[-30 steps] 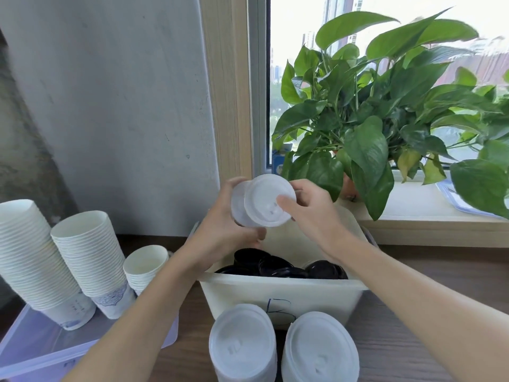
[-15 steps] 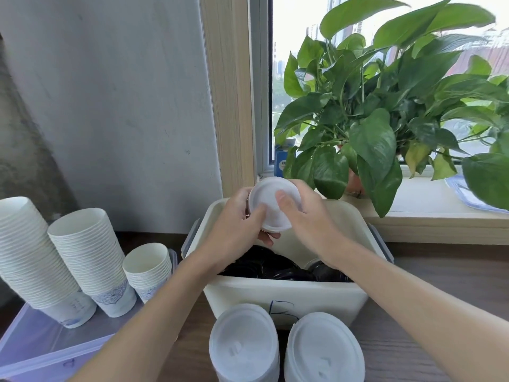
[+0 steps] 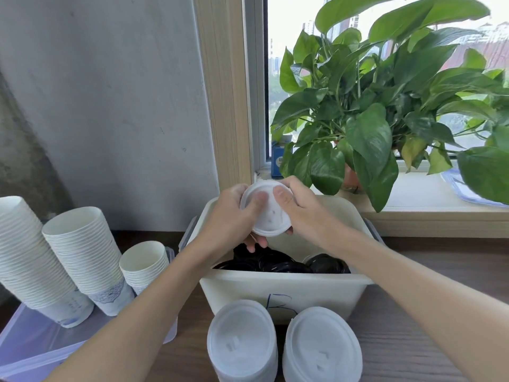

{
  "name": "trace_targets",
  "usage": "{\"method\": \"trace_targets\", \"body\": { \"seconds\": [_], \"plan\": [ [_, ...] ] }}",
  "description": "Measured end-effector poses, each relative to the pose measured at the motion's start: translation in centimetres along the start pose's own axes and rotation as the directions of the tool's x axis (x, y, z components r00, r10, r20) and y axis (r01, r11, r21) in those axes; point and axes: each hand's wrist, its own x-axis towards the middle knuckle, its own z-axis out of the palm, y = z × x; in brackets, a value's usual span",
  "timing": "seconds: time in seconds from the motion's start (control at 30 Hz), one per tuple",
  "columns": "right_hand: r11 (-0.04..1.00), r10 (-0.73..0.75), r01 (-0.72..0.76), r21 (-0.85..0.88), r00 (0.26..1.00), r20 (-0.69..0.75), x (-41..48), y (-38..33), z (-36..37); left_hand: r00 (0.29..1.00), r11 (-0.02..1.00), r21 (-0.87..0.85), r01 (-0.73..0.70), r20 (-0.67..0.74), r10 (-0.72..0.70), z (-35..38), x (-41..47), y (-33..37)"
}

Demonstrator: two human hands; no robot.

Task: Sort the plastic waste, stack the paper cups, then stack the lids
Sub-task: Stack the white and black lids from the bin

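Observation:
I hold a small stack of white plastic lids [image 3: 268, 216] above the cream bin [image 3: 278, 290]. My left hand [image 3: 234, 216] grips the stack from the left, thumb on top. From the right, my right hand [image 3: 300, 208] grips it with its thumb pressed on the top lid. Black lids [image 3: 278, 264] lie inside the bin. Two tall stacks of white lids [image 3: 242, 343] [image 3: 322, 351] stand in front of the bin. Three stacks of paper cups [image 3: 82, 255] lean at the left.
The cup stacks rest on a clear plastic tray lid [image 3: 33, 351] at the left edge of the wooden table [image 3: 407, 340]. A large potted plant [image 3: 371, 111] stands on the windowsill behind the bin. A grey wall closes the left side.
The white lid stack has come down and closer to the bin, with both hands closing tighter around it. The camera view has tilted slightly.

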Motion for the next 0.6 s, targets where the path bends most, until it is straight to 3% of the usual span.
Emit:
{"method": "trace_targets", "body": {
  "seconds": [0.1, 0.33, 0.6],
  "plan": [
    [0.996, -0.017, 0.019, -0.087, 1.0, 0.024, -0.2, -0.4, -1.3, 0.996, 0.998, 0.018, -0.057, 0.066, 0.056, 0.6, 0.0, 0.2],
    [0.961, -0.128, 0.105, -0.257, 0.989, -0.074, -0.5, 0.3, -2.9, 0.997, 0.995, 0.08, -0.067, 0.027, 0.065, 2.9, 1.3, 0.0],
    [0.974, -0.066, 0.039, -0.223, 0.991, -0.115, -0.5, 0.7, -3.6, 0.983, 0.991, -0.041, -0.128, 0.124, 0.132, 2.4, 1.1, -0.1]
  ]
}}
